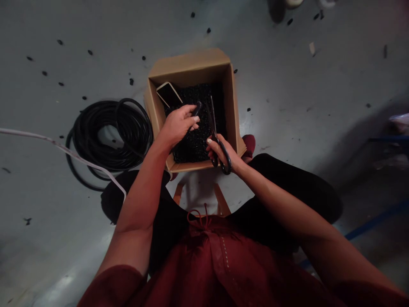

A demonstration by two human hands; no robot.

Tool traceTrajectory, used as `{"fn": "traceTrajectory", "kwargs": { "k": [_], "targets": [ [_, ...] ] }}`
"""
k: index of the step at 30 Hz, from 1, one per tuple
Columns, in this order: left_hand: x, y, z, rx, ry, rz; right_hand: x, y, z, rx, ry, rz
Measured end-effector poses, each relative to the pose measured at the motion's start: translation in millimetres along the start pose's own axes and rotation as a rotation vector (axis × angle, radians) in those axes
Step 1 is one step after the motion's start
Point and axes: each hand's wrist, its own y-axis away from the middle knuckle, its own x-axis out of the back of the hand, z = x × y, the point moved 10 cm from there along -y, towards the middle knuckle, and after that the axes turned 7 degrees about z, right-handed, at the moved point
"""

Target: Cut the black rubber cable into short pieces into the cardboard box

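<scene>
Scissors and a short black piece held over an open carton

The left hand (180,123) pinches a short black ribbed piece (198,108) above the cardboard carton (188,64); the right hand (225,149) grips black-handled scissors (227,164), blades slightly apart and pointing away from the body, beside the piece; small black bits (198,143) fill the carton's bottom, a smartphone (170,94) lying in its far left corner; a coil of black tubing (86,132) sits left of it; this looks like handwork between snips; any cut calls for fingertips clear of the blades.
</scene>
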Motion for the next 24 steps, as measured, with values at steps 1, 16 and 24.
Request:
{"fn": "traceTrajectory", "kwargs": {
  "k": [1, 16, 24],
  "targets": [
    [1.0, 0, -1, -0.008, -0.021, 0.005, 0, 0, -1, 0.008, 0.01, -0.003],
    [6.6, -2, 4, -0.067, -0.29, -0.004, -6, -1, -1, 0.162, 0.214, -0.077],
    [-2.2, 3, 9, -0.165, -0.417, -0.128, -4, 2, -7, 0.181, 0.296, -0.099]
  ]
}}
